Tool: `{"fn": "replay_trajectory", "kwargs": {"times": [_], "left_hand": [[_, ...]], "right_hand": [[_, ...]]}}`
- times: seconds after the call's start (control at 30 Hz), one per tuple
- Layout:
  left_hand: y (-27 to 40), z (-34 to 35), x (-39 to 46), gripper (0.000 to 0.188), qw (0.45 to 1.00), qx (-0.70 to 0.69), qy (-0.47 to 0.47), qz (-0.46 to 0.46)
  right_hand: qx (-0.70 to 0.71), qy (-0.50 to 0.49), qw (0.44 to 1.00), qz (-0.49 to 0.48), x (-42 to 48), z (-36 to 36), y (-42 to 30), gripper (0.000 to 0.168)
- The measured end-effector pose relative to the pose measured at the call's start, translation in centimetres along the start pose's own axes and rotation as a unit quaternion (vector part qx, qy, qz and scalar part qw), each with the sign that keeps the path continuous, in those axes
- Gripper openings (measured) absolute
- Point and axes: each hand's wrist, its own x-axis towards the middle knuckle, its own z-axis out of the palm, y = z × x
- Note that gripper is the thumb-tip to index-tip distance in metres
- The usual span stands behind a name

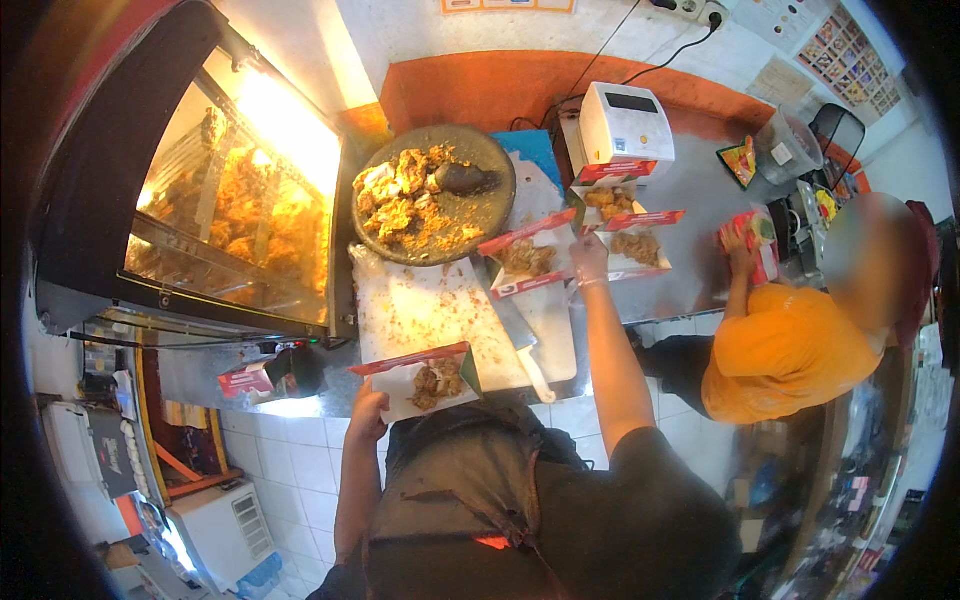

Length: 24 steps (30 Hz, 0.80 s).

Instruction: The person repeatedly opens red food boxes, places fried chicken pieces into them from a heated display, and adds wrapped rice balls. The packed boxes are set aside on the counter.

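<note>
My left hand [367, 412] grips the left end of an open red and white paper food box [394, 379]. Fried chicken [436, 381] lies inside it, close to my apron. Farther out, my right hand [590, 259], which seems to wear a clear plastic glove, reaches between two more open boxes of fried chicken, one on its left [525, 256] and one on its right [637, 244]. Its fingers are bunched and partly hidden, so whether they pinch a box edge is unclear. A further open chicken box [611, 199] stands behind these, against a white printer [628, 124].
A stone mortar [491, 217] holds crushed fried chicken and a dark pestle [463, 178]. The crumb-strewn cutting board [427, 315] bears a white-handled knife [534, 371]. At left stands a lit display cabinet [232, 202] of fried chicken. A co-worker [787, 345] handles a red package [761, 244] at right.
</note>
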Motion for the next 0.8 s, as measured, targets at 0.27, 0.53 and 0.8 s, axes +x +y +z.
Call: {"fn": "replay_trajectory", "kwargs": {"times": [0.27, 0.53, 0.8], "left_hand": [[-1.4, 2.8, 2.9, 0.069, 0.996, 0.071, -0.032, -0.040], [-1.4, 6.6, 3.4, 0.064, 0.997, 0.066, -0.012, -0.048], [-0.5, 9.0, 3.2, 0.072, 0.989, 0.127, -0.012, -0.079]], "right_hand": [[-0.049, 0.131, 0.989, -0.038, 2.0, 0.9, -5.7, 0.026], [-0.217, 0.175, 0.960, -0.002, 6.5, -0.7, -2.5, 0.025], [-0.196, 0.205, 0.956, 0.068, 10.7, -6.6, -1.1, 0.038]]}}
